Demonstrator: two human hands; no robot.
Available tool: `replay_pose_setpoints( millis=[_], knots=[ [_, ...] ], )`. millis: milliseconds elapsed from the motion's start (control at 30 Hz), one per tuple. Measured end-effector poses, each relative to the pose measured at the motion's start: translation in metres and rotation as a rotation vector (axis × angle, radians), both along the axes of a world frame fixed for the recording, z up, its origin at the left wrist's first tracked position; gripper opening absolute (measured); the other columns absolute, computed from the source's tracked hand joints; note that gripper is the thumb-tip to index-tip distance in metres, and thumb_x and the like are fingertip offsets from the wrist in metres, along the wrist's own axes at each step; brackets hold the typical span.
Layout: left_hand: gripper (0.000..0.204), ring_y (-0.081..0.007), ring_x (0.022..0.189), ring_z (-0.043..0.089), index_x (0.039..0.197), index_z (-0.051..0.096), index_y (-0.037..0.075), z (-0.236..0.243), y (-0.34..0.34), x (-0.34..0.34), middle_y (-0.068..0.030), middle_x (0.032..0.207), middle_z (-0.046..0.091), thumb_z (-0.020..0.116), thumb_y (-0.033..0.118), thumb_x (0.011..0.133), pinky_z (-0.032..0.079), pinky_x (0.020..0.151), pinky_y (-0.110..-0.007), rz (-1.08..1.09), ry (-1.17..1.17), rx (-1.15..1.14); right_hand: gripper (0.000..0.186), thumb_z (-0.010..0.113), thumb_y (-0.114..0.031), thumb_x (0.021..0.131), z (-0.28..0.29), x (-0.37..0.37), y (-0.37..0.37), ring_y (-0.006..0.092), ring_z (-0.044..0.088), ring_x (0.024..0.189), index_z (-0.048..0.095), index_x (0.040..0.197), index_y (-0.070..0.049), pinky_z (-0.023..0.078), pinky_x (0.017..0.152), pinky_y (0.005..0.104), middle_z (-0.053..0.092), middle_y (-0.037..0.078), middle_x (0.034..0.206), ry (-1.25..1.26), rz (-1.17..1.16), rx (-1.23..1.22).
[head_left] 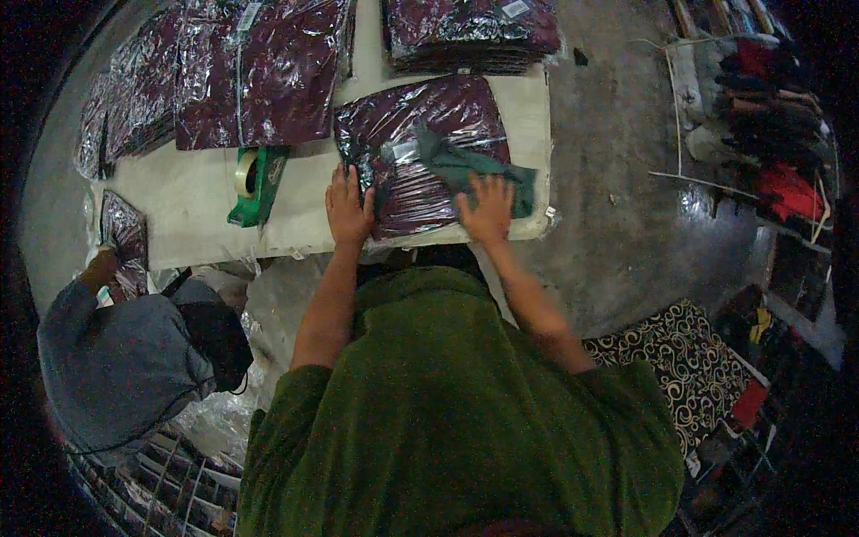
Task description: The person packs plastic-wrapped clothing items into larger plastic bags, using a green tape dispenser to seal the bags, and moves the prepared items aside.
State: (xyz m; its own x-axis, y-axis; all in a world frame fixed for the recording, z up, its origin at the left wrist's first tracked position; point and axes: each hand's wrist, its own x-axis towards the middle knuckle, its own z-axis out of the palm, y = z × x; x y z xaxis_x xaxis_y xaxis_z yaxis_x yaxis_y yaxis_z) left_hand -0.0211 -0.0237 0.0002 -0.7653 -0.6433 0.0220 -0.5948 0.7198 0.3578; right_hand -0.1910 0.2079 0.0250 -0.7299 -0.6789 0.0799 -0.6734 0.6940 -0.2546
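Observation:
A maroon garment in a clear plastic bag (429, 112) lies flat on the table in front of me, its wrapping creased and shiny. My left hand (347, 208) rests with fingers stretched along the bag's left edge. Under my right hand (488, 208), whose fingers are spread, is a dark green cloth (461, 161). That cloth lies across the right part of the bag and reaches past its right side. A small pale label (405, 151) shows on the bag beside the cloth.
Stacks of bagged maroon garments stand at the back left (268, 80) and back middle (465, 36) of the table (179, 201). A green tape dispenser (259, 188) sits left of my hands. Another person (134, 349) handles a bagged garment at left. Folded clothes (769, 125) lie far right.

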Motion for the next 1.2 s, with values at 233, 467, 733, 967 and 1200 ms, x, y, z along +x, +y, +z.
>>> replay_pose_setpoints(
  millis=[233,467,733,967,1200],
  knots=[
    [0.038,-0.0288,0.103,0.06,0.121,0.062,0.007,0.001,-0.035,0.001,-0.0142,0.117,0.062,0.054,0.032,0.094,0.046,0.088,-0.039,0.025,0.084,0.118,0.033,0.051,-0.027,0.094,0.052,-0.052,0.008,0.0369,0.058,0.099,0.062,0.108,0.001,0.044,0.091,0.0464,0.064,0.019,0.099,-0.526,-0.349,-0.212],
    [0.024,-0.0284,0.075,0.068,0.105,0.073,0.02,0.015,-0.054,0.0,-0.0088,0.093,0.072,0.067,0.031,0.084,0.052,0.066,-0.036,-0.152,0.337,-0.046,0.045,0.066,-0.034,0.082,0.035,0.077,-0.106,0.0367,0.041,0.124,0.06,0.123,-0.018,0.026,0.109,0.0547,0.044,0.011,0.139,-0.157,0.713,-0.08],
    [0.029,-0.0262,0.071,0.067,0.108,0.07,0.019,0.006,-0.048,0.001,-0.0066,0.092,0.071,0.068,0.032,0.083,0.052,0.066,-0.037,-0.077,0.151,-0.021,0.053,0.062,-0.034,0.084,-0.026,0.062,0.004,0.0333,0.042,0.129,0.049,0.135,-0.023,0.024,0.114,0.0489,0.044,0.011,0.141,-0.058,1.052,0.184],
    [0.041,-0.0312,0.119,0.051,0.121,0.061,0.007,0.056,0.0,-0.039,-0.015,0.133,0.052,0.059,0.033,0.09,0.041,0.096,-0.044,0.117,-0.115,-0.174,0.057,0.061,-0.031,0.086,0.053,0.035,0.023,0.039,0.044,0.125,0.045,0.14,-0.02,0.028,0.11,0.0499,0.048,0.015,0.136,-0.28,0.206,-0.136],
    [0.061,-0.0298,0.141,0.026,0.146,0.034,0.013,0.021,0.04,-0.064,-0.0107,0.151,0.032,0.048,0.043,0.095,0.022,0.113,-0.047,-0.22,-0.104,-0.133,0.05,0.061,-0.027,0.086,0.014,0.009,0.024,0.0386,0.044,0.124,0.051,0.133,-0.011,0.032,0.106,0.0502,0.05,0.019,0.133,-0.186,-0.02,0.066]
  ],
)
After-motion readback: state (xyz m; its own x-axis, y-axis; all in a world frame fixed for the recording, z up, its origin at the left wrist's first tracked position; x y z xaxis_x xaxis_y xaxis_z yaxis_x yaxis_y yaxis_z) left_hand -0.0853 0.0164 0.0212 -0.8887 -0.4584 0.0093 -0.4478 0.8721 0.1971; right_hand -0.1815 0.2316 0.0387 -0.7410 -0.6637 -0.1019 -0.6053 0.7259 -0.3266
